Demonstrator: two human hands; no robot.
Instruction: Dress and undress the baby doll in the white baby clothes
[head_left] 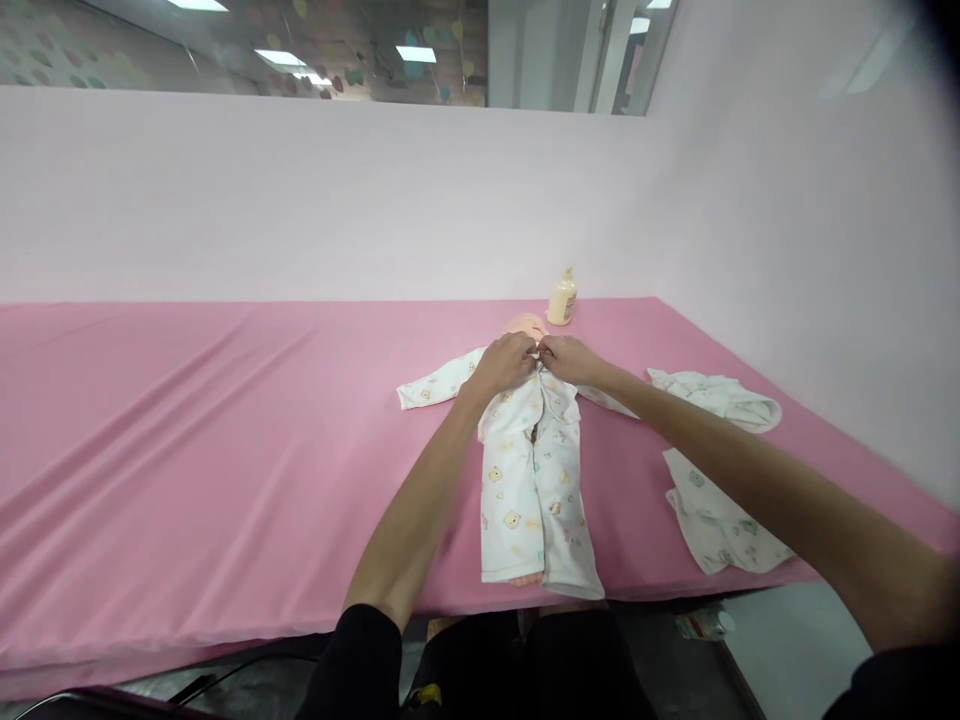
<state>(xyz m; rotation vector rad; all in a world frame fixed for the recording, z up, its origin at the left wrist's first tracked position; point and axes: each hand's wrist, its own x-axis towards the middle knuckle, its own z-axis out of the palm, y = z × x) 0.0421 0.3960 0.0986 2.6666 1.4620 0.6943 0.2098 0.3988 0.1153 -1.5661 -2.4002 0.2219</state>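
Observation:
What looks like a baby doll point(525, 324) lies on its back on the pink-covered table, its head partly hidden behind my hands. It wears a white baby shirt point(514, 412) with small printed animals, sleeves spread to both sides, and matching trousers point(512, 515). At the shirt's collar, my left hand point(510, 360) is closed with its fingers pinching the fabric. My right hand point(568, 358) pinches the same collar from the other side, almost touching the left. The shirt front hangs slightly apart lower down. Whatever small fastening lies between the fingertips is hidden.
Behind the doll's head stands a pale yellow pump bottle point(562, 300). Two crumpled white garments, one farther back point(720, 398) and one nearer point(720, 520), lie to the right, partly behind my right forearm. A pink sheet point(225, 470) covers the table up to the white wall.

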